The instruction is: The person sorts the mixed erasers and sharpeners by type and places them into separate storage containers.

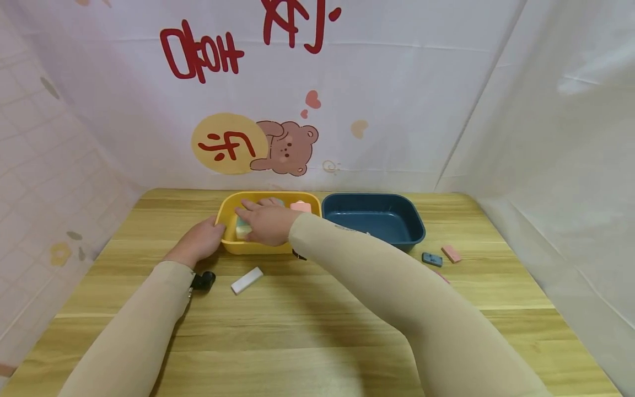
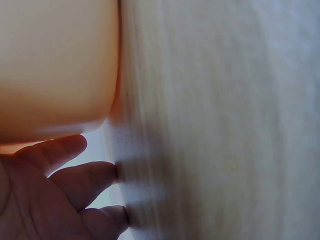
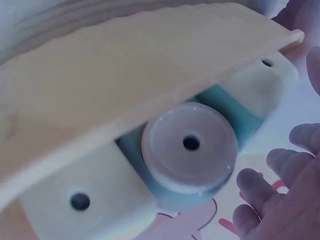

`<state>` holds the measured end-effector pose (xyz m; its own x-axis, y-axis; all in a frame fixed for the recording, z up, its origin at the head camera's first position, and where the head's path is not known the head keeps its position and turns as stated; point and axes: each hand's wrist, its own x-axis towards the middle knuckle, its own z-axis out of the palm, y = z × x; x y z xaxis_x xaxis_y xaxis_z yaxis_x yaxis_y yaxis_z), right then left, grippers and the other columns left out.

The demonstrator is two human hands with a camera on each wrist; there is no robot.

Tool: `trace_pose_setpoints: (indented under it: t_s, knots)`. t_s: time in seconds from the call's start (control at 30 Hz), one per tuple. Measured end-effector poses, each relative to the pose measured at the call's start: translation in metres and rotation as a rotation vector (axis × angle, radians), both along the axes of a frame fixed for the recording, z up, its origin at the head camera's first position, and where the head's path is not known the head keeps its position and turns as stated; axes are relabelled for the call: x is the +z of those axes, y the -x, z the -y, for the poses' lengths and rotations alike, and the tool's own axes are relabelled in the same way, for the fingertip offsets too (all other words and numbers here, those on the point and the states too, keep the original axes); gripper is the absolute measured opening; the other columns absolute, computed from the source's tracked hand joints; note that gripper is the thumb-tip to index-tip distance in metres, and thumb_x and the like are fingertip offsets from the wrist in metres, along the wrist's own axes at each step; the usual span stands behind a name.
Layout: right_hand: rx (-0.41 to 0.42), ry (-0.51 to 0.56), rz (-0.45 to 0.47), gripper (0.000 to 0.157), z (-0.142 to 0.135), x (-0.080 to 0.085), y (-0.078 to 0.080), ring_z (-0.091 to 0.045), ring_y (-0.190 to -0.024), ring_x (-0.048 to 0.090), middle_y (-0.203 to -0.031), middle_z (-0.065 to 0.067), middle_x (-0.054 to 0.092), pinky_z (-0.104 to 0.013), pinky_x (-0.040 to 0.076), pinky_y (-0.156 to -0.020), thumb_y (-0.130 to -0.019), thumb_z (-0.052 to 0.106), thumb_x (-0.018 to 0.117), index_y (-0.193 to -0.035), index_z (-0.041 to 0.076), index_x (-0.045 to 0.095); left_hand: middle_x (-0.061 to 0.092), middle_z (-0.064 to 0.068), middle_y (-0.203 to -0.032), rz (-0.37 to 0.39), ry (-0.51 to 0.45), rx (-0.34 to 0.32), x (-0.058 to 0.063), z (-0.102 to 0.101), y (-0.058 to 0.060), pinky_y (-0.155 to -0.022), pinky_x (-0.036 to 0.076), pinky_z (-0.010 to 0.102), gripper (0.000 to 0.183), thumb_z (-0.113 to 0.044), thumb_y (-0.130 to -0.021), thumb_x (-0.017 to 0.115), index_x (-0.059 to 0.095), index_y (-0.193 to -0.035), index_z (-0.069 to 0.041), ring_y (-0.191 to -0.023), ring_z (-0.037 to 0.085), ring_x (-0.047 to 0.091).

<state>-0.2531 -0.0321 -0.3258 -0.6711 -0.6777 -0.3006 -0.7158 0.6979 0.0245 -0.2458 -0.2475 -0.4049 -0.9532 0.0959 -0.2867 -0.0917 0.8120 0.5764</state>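
A yellow bin [image 1: 270, 249] stands at the back of the table. My left hand [image 1: 200, 242] holds its left end, thumb over the rim and fingers along the outside wall. Over the bin reaches my right hand [image 1: 270, 223], its fingers spread beside a light-blue and cream object [image 1: 243, 227]. In the right wrist view a round white disc with a centre hole [image 3: 170, 150] shows on that object, behind the bin wall [image 3: 125, 75]; the fingers [image 3: 287, 165] appear apart from it. A pink item [image 1: 300, 206] lies at the bin's right end. My right forearm hides part of the bin's front.
A dark blue bin [image 1: 369, 221] stands right beside the yellow one. In front lies a white bar [image 1: 246, 280]. To the right are a small blue-grey piece [image 1: 432, 259], a pink block [image 1: 451, 253] and a pink edge [image 1: 441, 277] partly behind my sleeve. A printed curtain hangs behind the table.
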Motion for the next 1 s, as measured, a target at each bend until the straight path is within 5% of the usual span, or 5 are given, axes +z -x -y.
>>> trace_pose_setpoints:
  t_s: [0.23,0.63,1.0]
  knots:
    - [0.025,0.072,-0.030,0.075,-0.022,0.013,-0.005,-0.029,-0.164,0.017,-0.178,-0.004,0.013,-0.046,0.010,-0.135,-0.109,0.048,0.051,-0.170,0.018,0.019,0.057,0.022,-0.117,-0.017,0.023,-0.008,-0.002,0.003,0.000,-0.090,0.045,0.049,0.063,-0.042,-0.110,0.018,0.040,-0.155,-0.004,-0.100,0.034,0.055]
    - [-0.059,0.256,-0.033,0.064,-0.092,0.042,-0.001,-0.025,-0.165,0.016,-0.177,-0.006,0.021,-0.044,0.010,-0.135,-0.112,0.037,0.051,-0.167,0.013,0.029,0.055,0.019,-0.108,0.012,0.028,0.000,-0.002,0.003,0.000,-0.089,0.045,0.048,0.063,-0.042,-0.111,0.018,0.035,-0.158,-0.003,-0.096,0.032,0.054]
    - [-0.202,0.483,-0.122,0.050,-0.180,0.059,0.002,-0.035,-0.154,0.037,-0.164,-0.016,0.044,-0.050,0.030,-0.129,-0.111,0.022,0.054,-0.156,0.004,0.045,0.055,0.018,-0.107,-0.001,0.030,-0.002,-0.001,0.000,0.001,-0.092,0.045,0.050,0.060,-0.042,-0.110,0.018,0.042,-0.152,-0.006,-0.099,0.033,0.055]
